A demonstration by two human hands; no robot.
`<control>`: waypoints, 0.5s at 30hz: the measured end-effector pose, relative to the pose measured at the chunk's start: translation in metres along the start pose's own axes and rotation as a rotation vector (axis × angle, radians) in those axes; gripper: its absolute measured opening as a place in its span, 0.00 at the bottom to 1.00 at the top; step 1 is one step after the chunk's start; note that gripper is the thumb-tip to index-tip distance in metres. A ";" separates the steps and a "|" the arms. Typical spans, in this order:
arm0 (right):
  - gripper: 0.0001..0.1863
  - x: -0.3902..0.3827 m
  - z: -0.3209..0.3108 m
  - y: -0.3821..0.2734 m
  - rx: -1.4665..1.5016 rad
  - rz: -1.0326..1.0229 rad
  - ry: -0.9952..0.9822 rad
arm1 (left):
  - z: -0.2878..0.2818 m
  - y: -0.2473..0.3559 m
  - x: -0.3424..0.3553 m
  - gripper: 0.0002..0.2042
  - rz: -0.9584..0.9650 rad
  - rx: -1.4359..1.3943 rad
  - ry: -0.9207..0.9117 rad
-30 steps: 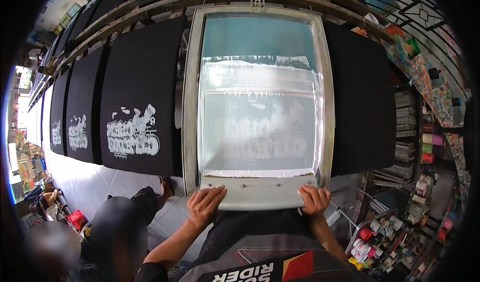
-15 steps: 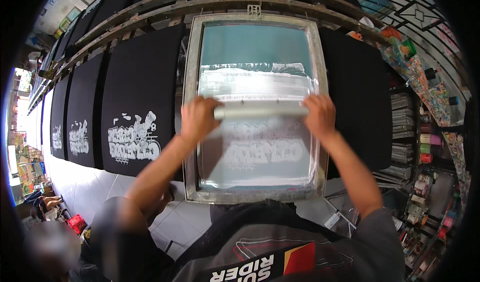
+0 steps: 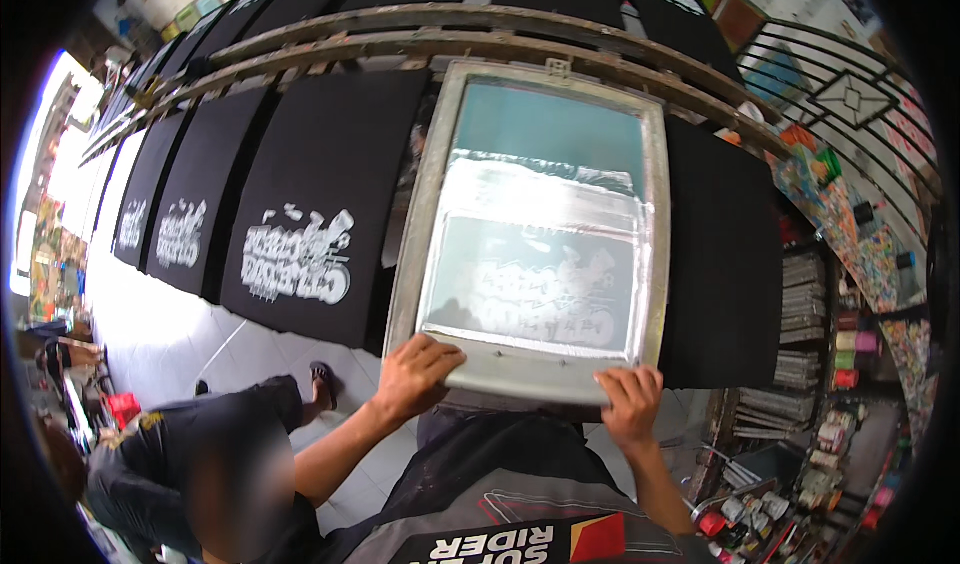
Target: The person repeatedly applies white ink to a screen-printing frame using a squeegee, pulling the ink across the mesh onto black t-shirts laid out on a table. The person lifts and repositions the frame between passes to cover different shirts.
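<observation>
A screen printing frame (image 3: pixel 657 264) with a pale rim lies over a black garment panel. White ink (image 3: pixel 530 189) spreads in a band across the middle of its teal mesh (image 3: pixel 550 114), and a white lettered design shows through the nearer part. Along the frame's near end lies a wide pale squeegee (image 3: pixel 520 372). My left hand (image 3: pixel 415 374) is closed on its left end, fingers curled over the top. At the right end, my right hand (image 3: pixel 632 396) grips it too. The thumbs and the squeegee's lower edge are hidden.
Black panels with white prints (image 3: pixel 297 254) line up to the left. A plain black panel (image 3: pixel 722 254) is at right. Wooden rails (image 3: pixel 400 44) run behind, with more black panels beyond. Another person (image 3: pixel 200 454) bends close by at lower left. Shelves of containers (image 3: pixel 820 484) stand at right.
Both hands have drawn the squeegee toward me, from mid-mesh to the frame's near end. The view has shifted, and the other person appears more fully at lower left.
</observation>
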State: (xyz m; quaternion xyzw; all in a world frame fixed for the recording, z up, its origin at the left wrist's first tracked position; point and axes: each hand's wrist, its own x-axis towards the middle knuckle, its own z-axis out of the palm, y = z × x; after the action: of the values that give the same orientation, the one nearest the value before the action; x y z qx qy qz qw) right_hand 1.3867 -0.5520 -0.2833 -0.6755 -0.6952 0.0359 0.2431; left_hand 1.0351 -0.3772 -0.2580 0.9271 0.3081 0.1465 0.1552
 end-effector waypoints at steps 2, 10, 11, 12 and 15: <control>0.22 -0.031 0.015 -0.012 -0.033 -0.024 0.073 | 0.010 0.005 -0.026 0.26 0.015 0.027 0.012; 0.26 -0.049 0.027 -0.009 0.044 -0.066 -0.023 | 0.005 0.013 -0.045 0.30 0.047 -0.087 -0.086; 0.27 -0.051 0.028 -0.008 0.060 -0.065 -0.026 | 0.007 0.012 -0.044 0.29 0.046 -0.097 -0.064; 0.27 -0.056 0.028 -0.008 0.077 -0.062 -0.033 | 0.010 0.012 -0.046 0.28 0.043 -0.110 -0.044; 0.27 -0.055 0.027 -0.008 0.123 -0.044 -0.066 | 0.004 0.019 -0.043 0.25 -0.037 -0.224 -0.013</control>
State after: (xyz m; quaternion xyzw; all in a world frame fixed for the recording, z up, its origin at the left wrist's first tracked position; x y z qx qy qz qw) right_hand 1.3668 -0.5975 -0.3201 -0.6422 -0.7140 0.0955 0.2621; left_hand 1.0135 -0.4188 -0.2622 0.8990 0.3059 0.1710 0.2625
